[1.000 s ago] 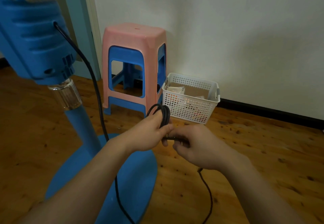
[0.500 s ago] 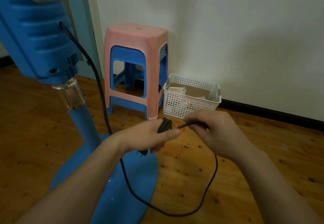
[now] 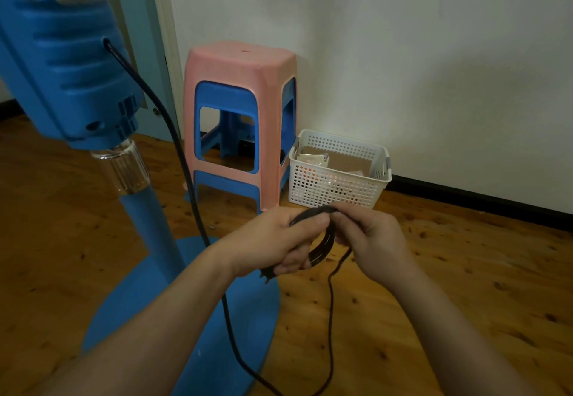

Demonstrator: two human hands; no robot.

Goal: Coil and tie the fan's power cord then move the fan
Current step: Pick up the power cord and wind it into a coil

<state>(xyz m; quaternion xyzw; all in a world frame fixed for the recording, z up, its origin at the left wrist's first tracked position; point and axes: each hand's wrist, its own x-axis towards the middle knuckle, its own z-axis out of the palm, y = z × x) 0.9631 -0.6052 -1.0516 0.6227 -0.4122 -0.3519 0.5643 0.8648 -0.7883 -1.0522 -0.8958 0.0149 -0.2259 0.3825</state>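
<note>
A blue pedestal fan (image 3: 65,64) stands at the left on a round blue base (image 3: 198,318). Its black power cord (image 3: 183,163) leaves the motor housing, hangs down past the pole and loops over the floor. My left hand (image 3: 273,243) grips a small coil of the cord (image 3: 324,245) in front of me, with the plug end poking out below the fingers. My right hand (image 3: 372,240) pinches the cord at the top of the coil, and the free strand drops from it toward the floor.
A pink stool stacked over a blue one (image 3: 242,123) stands against the white wall. Beside it on the right sits a white perforated basket (image 3: 338,191) holding cardboard pieces. The floor is wooden boards, with a pale blue door frame (image 3: 152,54) behind the fan.
My right hand has come back to the coil from the right, laying another loop of cord into my left hand. The slack strand on the floor is shorter.
</note>
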